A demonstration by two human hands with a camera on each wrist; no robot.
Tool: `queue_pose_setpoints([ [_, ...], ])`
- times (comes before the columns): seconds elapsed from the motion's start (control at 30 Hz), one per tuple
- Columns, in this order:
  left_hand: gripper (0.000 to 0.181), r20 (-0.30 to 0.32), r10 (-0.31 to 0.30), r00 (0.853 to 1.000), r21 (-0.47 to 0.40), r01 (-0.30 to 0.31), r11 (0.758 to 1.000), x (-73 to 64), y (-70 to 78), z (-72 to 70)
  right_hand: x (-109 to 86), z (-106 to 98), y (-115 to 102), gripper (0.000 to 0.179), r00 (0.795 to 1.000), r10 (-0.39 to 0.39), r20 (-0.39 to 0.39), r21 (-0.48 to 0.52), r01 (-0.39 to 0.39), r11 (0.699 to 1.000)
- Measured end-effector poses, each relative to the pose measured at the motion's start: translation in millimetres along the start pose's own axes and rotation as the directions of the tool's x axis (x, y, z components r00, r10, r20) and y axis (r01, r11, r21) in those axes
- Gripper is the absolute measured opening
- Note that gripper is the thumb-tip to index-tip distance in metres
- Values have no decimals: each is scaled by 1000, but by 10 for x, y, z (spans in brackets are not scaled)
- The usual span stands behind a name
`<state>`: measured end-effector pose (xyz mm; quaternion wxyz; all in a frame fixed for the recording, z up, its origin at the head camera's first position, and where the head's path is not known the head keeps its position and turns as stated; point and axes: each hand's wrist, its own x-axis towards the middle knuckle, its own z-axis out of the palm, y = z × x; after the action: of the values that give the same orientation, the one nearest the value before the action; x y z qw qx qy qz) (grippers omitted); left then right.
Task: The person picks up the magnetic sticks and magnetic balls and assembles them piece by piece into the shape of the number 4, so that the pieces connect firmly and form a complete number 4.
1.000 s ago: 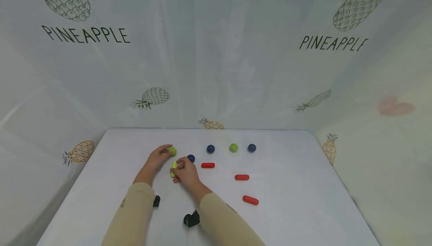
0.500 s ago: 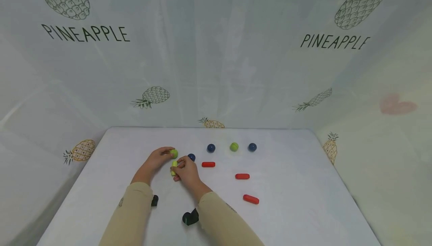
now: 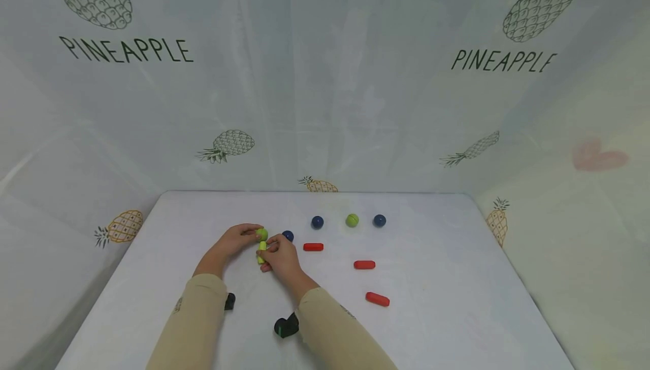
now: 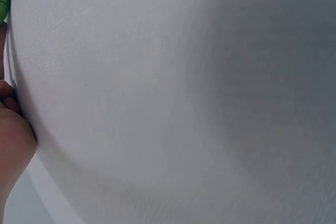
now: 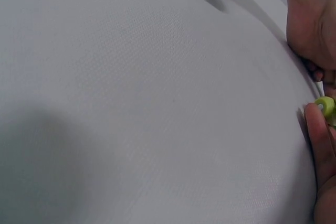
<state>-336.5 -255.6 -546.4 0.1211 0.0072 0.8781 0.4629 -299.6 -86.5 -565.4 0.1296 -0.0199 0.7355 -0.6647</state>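
My left hand pinches a small green ball at the left part of the white table. Just below it, my right hand pinches a yellow-green cylinder standing lengthwise away from me. The ball sits at the cylinder's far end; whether they are joined I cannot tell. In the right wrist view the near end of the cylinder shows a hole. Only part of the green ball appears at the edge of the left wrist view. A dark blue ball lies right beside my right fingers.
On the white table lie two more dark blue balls and another green ball near the back. Three red cylinders lie to the right of my hands. Black wrist devices show beside my sleeves.
My left hand has brought the green ball slightly right and toward me, up to the far end of the yellow-green cylinder. My right hand has stayed nearly still with the cylinder.
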Motion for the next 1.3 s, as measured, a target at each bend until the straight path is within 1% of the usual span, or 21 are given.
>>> queue_pose_setpoints([
  [0.23, 40, 9, -13, 1000, -11, 13, 1000, 26, -34, 2, -15, -7, -33, 28, 1000, 0, 7, 0, 0, 1000],
  [0.33, 41, 15, -3, 1000, -10, 3, 1000, 27, -44, -1, -11, -8, -27, 27, 1000, 5, 6, -4, -5, 1000],
  [0.53, 41, 28, 7, 1000, -36, -6, 999, 43, -73, -2, 10, -4, -6, 27, 1000, 4, 3, -12, -3, 1000],
  [0.7, 42, 30, 0, 1000, -40, 2, 999, 65, -91, -8, 18, -1, -8, 26, 1000, 0, -2, -17, 0, 1000],
  [0.83, 42, 27, -12, 1000, -35, 13, 999, 70, -90, -7, 5, -1, -26, 26, 1000, -4, -1, -4, 4, 1000],
  [1.1, 41, 29, -7, 1000, -35, 8, 999, 61, -79, 1, -22, -12, -49, 27, 1000, -15, 4, 20, 15, 1000],
  [1.3, 41, 25, -6, 1000, -39, 7, 999, 45, -61, -1, -36, -8, -36, 26, 1000, 7, 0, 18, -7, 1000],
])
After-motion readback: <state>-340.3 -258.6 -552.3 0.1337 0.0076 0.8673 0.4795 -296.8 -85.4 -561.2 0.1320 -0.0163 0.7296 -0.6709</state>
